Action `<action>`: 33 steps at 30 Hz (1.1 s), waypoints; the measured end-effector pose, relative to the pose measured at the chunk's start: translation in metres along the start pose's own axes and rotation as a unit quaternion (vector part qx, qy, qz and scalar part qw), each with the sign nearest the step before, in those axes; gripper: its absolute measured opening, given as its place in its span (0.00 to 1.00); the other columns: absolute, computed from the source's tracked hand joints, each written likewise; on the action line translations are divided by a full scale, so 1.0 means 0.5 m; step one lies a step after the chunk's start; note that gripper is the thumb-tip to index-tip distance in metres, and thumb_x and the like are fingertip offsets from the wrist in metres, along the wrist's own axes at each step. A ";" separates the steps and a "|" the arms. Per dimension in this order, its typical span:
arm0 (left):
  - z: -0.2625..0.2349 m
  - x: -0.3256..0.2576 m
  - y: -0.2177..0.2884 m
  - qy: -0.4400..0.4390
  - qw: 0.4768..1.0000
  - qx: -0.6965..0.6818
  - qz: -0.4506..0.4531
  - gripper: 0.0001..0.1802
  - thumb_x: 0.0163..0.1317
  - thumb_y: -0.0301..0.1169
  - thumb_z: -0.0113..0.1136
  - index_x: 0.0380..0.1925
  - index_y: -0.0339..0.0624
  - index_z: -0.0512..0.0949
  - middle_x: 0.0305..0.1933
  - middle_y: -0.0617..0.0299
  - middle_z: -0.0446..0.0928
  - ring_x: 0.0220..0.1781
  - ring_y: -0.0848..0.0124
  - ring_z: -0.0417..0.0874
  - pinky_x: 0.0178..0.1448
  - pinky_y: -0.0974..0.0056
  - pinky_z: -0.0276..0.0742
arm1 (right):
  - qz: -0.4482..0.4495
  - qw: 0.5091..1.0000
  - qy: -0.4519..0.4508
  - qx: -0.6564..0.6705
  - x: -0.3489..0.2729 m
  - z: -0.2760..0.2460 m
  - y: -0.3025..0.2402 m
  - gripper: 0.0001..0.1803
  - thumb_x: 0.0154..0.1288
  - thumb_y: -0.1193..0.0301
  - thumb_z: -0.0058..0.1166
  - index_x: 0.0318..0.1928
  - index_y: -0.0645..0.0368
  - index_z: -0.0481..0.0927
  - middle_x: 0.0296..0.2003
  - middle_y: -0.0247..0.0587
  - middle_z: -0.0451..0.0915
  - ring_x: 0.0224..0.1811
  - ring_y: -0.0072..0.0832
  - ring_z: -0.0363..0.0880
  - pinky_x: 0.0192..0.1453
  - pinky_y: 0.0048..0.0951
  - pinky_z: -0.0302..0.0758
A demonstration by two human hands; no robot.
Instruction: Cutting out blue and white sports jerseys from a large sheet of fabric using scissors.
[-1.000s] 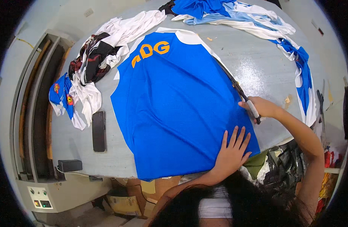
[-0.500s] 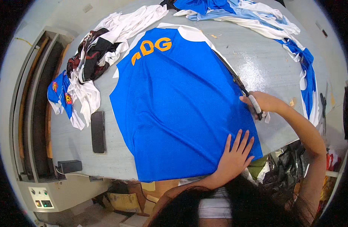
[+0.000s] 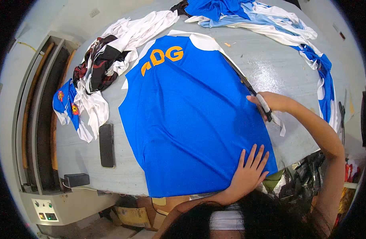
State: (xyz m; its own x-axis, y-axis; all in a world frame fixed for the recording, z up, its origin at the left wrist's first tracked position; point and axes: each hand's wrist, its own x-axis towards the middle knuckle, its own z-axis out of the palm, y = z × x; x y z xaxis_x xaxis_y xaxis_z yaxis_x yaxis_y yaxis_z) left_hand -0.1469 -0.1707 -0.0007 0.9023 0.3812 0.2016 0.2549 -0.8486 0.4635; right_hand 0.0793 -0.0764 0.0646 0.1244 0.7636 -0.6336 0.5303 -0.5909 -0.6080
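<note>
Black phone (image 3: pixel 107 145) flat on the grey counter (image 3: pixel 125 171). Next, blue fabric panel (image 3: pixel 191 115), orange-lettered, spread mid-counter, lightly creased. Left hand (image 3: pixel 248 173) palm down near its lower right corner, fingers splayed, gripping nothing. Scissors (image 3: pixel 248 86) along panel's right edge; right hand (image 3: pixel 274 102), fingers curled round the white-wrapped handle.

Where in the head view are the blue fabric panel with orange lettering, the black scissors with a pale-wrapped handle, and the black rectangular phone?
Blue fabric panel (image 3: pixel 191 115), head view: middle of the cloth.
Black scissors (image 3: pixel 250 88), head view: between blades and handle.
Black phone (image 3: pixel 107 145), head view: middle of its face.
</note>
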 end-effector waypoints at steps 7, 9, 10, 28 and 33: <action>-0.004 -0.001 0.001 -0.004 1.000 0.000 -0.003 0.32 0.59 0.49 0.46 0.60 0.45 0.60 0.66 0.53 0.54 0.68 0.56 0.52 0.66 0.44 0.45 | -0.042 0.998 0.055 -0.010 0.028 0.001 -0.015 0.31 0.62 0.45 0.40 0.22 0.64 0.71 0.10 0.40 0.72 0.12 0.26 0.74 0.15 0.26 0.71; -0.008 -0.002 0.002 -0.006 1.000 0.000 -0.005 0.32 0.59 0.49 0.46 0.60 0.45 0.60 0.66 0.53 0.54 0.68 0.56 0.52 0.66 0.44 0.45 | -0.026 0.999 0.028 0.015 0.027 -0.003 -0.011 0.29 0.64 0.49 0.41 0.36 0.69 0.68 0.14 0.38 0.72 0.13 0.25 0.74 0.15 0.24 0.72; -0.009 -0.001 0.003 -0.010 1.000 -0.002 -0.004 0.32 0.59 0.49 0.46 0.60 0.45 0.60 0.66 0.53 0.54 0.68 0.56 0.52 0.66 0.44 0.45 | -0.027 0.999 0.029 0.013 0.026 -0.006 -0.013 0.29 0.64 0.49 0.41 0.36 0.69 0.68 0.14 0.38 0.72 0.13 0.25 0.74 0.15 0.24 0.72; -0.098 -0.128 -0.017 -0.288 0.938 -0.084 0.173 0.28 0.61 0.41 0.45 0.61 0.44 0.58 0.67 0.49 0.49 0.70 0.48 0.43 0.66 0.42 0.45 | -0.114 0.993 -0.011 -0.041 -0.070 -0.004 0.103 0.25 0.62 0.52 0.44 0.21 0.62 0.71 0.13 0.38 0.74 0.13 0.26 0.75 0.18 0.25 0.70; -0.250 0.002 -0.084 -0.434 0.870 -0.228 0.059 0.21 0.64 0.37 0.41 0.55 0.41 0.66 0.54 0.47 0.69 0.57 0.56 0.69 0.60 0.57 0.63 | -0.027 0.999 -0.013 0.020 -0.218 0.047 0.192 0.23 0.61 0.54 0.49 0.29 0.67 0.72 0.16 0.37 0.75 0.16 0.26 0.77 0.21 0.26 0.72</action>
State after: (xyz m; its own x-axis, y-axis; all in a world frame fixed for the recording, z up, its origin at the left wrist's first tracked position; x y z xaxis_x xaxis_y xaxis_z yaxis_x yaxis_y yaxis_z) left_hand -0.2001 -0.0890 0.0879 0.8855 -0.2872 -0.3654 0.1573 -0.5545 0.8171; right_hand 0.0969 -0.2228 0.0639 0.0749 0.7880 -0.6111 0.5022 -0.5592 -0.6596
